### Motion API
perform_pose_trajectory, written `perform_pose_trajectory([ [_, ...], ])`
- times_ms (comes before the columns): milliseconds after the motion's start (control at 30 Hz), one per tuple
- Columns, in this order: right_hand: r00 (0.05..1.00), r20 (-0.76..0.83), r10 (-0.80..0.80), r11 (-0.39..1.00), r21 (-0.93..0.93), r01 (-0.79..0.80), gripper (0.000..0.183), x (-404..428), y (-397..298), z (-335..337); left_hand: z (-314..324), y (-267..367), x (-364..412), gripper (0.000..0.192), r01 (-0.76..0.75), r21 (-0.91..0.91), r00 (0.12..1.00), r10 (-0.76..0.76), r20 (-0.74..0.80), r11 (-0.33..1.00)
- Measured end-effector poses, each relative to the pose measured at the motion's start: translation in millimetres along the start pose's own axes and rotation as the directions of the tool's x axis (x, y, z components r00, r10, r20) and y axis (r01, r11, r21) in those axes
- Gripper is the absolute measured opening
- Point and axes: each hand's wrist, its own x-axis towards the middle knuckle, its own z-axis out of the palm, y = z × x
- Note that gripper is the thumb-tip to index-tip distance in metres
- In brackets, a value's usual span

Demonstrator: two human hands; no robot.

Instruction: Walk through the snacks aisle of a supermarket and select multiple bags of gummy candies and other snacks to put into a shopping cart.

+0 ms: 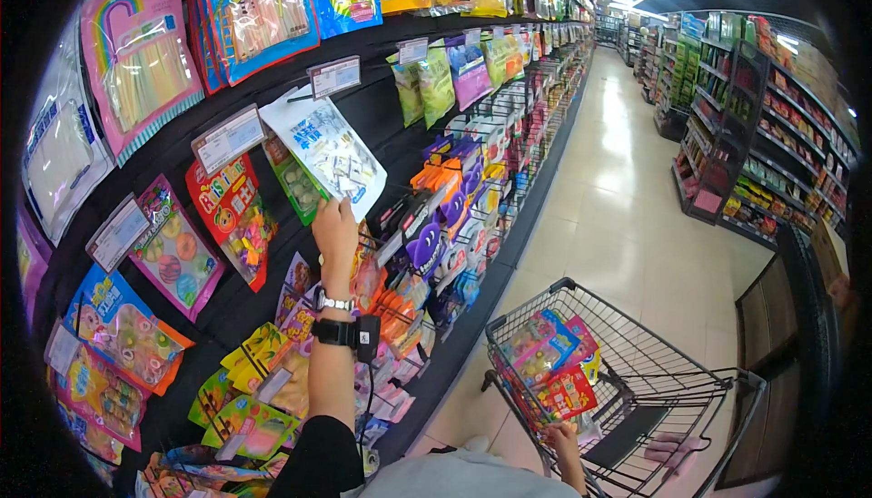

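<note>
My left hand [335, 225] pinches the bottom edge of a white candy bag [337, 157], which hangs tilted from a shelf hook. Behind that bag, a green-edged candy bag [298, 185] is partly covered. The left wrist bears a metal bracelet and a black strap with a small device. Low on the right, my right hand [562, 437] is closed over the near side rim of a wire shopping cart [654, 341]. Several colourful candy bags, among them a red one [569, 391], lie in the cart.
A red candy bag [235, 219] and a pink-edged one [177, 249] hang left of my left hand. Price tag holders [228, 138] stick out from the dark rack. Beyond the cart runs a tiled aisle [606, 157], with stocked shelves [790, 137] at the right.
</note>
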Motion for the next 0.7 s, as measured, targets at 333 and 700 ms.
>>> perform_pose_trajectory([
  [333,1.0,0.017,-0.008,1.0,0.024,0.007,0.016,11,2,1,-59,43,1,0.025,-0.053,-0.531,0.98,-0.058,-0.189,0.846],
  [700,0.999,0.042,0.007,1.0,0.015,-0.007,0.016,19,-4,8,-89,99,-36,0.024,-0.046,-0.689,0.999,0.019,-0.047,0.723],
])
